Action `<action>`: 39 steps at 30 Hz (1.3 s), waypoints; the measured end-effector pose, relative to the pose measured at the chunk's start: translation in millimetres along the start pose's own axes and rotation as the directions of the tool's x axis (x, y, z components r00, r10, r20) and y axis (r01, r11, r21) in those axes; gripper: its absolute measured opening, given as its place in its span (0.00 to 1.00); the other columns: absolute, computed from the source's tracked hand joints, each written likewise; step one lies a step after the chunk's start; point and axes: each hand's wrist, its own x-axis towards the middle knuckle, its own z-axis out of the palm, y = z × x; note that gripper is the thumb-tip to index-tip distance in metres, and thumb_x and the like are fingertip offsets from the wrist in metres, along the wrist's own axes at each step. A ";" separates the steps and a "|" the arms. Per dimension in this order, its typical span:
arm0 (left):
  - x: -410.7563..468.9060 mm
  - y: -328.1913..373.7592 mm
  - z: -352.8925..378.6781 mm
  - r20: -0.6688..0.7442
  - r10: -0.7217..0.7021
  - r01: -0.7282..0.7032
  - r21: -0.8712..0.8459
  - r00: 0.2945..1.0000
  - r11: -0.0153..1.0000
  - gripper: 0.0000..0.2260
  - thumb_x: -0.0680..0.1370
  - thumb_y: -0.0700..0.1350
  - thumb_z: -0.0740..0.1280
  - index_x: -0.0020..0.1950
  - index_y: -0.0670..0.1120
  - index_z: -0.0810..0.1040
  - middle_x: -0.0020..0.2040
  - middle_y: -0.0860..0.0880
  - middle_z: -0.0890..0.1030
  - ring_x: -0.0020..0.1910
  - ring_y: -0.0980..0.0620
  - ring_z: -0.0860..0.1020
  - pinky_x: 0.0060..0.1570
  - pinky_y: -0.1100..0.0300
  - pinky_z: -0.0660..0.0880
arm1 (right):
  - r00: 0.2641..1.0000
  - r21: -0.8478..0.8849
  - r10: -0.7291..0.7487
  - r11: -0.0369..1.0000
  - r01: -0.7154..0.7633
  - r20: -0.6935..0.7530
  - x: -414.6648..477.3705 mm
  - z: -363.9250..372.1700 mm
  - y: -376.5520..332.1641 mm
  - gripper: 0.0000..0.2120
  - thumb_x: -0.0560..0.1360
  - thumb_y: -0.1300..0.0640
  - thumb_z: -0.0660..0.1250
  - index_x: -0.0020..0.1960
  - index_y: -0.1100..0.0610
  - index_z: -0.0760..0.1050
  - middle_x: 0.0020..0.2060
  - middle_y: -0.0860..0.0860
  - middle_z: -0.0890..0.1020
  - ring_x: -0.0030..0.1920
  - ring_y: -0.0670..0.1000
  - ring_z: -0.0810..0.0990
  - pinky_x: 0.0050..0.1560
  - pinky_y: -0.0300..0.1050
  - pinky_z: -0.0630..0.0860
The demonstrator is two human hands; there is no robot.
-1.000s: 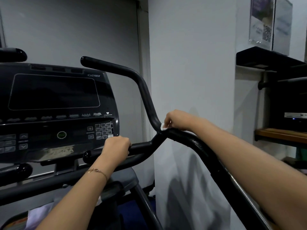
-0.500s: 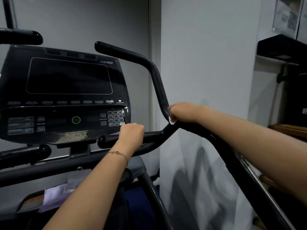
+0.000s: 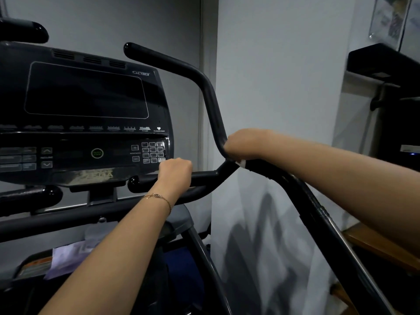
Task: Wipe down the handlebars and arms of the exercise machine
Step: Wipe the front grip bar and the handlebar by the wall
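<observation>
A black exercise machine fills the view, with a curved right handlebar (image 3: 204, 87) rising from a joint and a long arm (image 3: 306, 201) sloping down to the right. My right hand (image 3: 245, 144) grips the bend of that handlebar at the joint, with a white wipe (image 3: 242, 164) showing under the palm. My left hand (image 3: 175, 172) is curled round the short horizontal grip bar (image 3: 204, 176) below the console. A thin bracelet sits on the left wrist.
The dark console (image 3: 86, 119) with a screen and keypad stands to the left. A white wall (image 3: 284, 87) is close behind the handlebar. A black shelf unit (image 3: 391, 64) and a wooden ledge (image 3: 375, 244) are on the right. Another handlebar end (image 3: 22, 30) shows top left.
The camera has shifted, so the machine sits higher and further right in the frame. Both hands keep their grips; the wipe now shows below my right hand instead of at its left edge.
</observation>
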 end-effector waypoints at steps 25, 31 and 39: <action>-1.1 0.0 -1.0 0.014 -0.012 0.012 -0.015 1.000 1.000 0.09 0.77 0.42 0.64 0.53 0.51 0.81 0.45 0.49 0.81 0.47 0.47 0.79 0.37 0.59 0.67 | 0.886 -0.481 0.191 -0.782 0.397 0.422 -26.7 102.1 -55.3 0.08 0.78 0.70 0.59 0.42 0.65 0.74 0.38 0.58 0.75 0.36 0.52 0.78 0.28 0.44 0.80; -3.4 0.6 1.7 0.007 -0.010 0.011 -0.018 1.000 1.000 0.11 0.77 0.42 0.63 0.56 0.53 0.80 0.48 0.49 0.81 0.51 0.46 0.78 0.39 0.58 0.68 | 0.885 -0.556 0.224 -0.709 0.435 0.408 -50.5 112.0 -51.3 0.08 0.77 0.71 0.58 0.42 0.64 0.71 0.38 0.59 0.73 0.37 0.54 0.77 0.24 0.46 0.79; -3.6 0.3 0.1 0.006 -0.009 0.009 -0.009 1.000 1.000 0.11 0.78 0.42 0.63 0.55 0.53 0.80 0.47 0.48 0.81 0.50 0.46 0.78 0.39 0.59 0.68 | 0.906 -0.611 0.167 -0.689 0.390 0.389 -56.2 113.5 -49.4 0.06 0.77 0.71 0.58 0.43 0.64 0.67 0.38 0.61 0.74 0.36 0.55 0.78 0.21 0.46 0.77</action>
